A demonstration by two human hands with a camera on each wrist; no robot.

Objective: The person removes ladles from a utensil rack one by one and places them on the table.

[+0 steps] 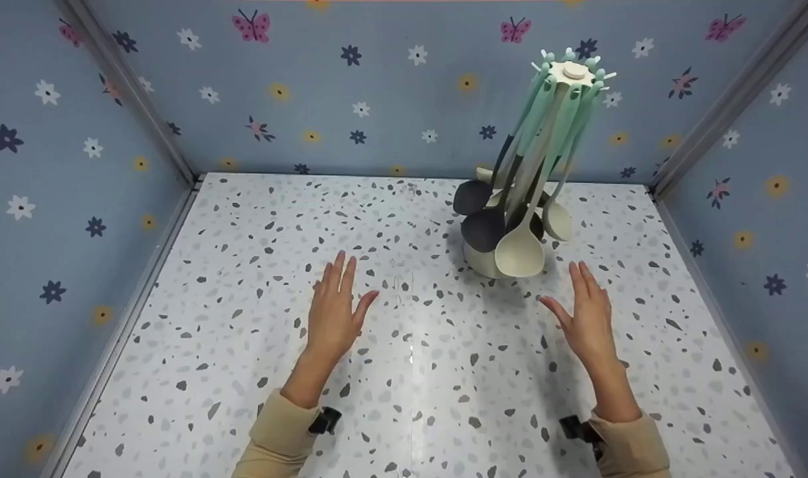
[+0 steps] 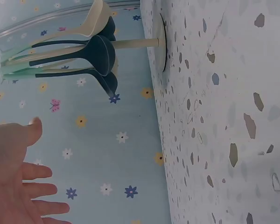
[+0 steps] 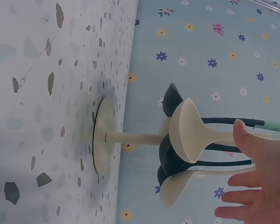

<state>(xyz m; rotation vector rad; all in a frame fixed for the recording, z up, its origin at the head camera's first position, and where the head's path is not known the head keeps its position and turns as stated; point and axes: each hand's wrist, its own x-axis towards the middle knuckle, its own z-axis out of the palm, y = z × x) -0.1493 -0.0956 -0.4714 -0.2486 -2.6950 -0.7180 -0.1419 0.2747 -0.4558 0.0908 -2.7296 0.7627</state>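
Observation:
A utensil stand (image 1: 573, 72) rises from the table at the right of the back half, its cream round base (image 3: 105, 156) flat on the surface. From its top hang several ladles and spoons with mint-green handles. A cream ladle (image 1: 520, 253) faces the front, beside a dark ladle (image 1: 483, 230). My left hand (image 1: 330, 318) hovers over the table left of the stand, fingers straight and thumb spread. In front of the stand and to its right, my right hand (image 1: 589, 322) has its fingers extended. Both hands hold nothing and are apart from the utensils.
The white speckled table (image 1: 257, 219) is bounded by a flowered blue back wall (image 1: 390, 79) and side panels, including the left panel (image 1: 65, 219). Grey metal strips run along the corners. The hanging utensils spread out around the stand's pole.

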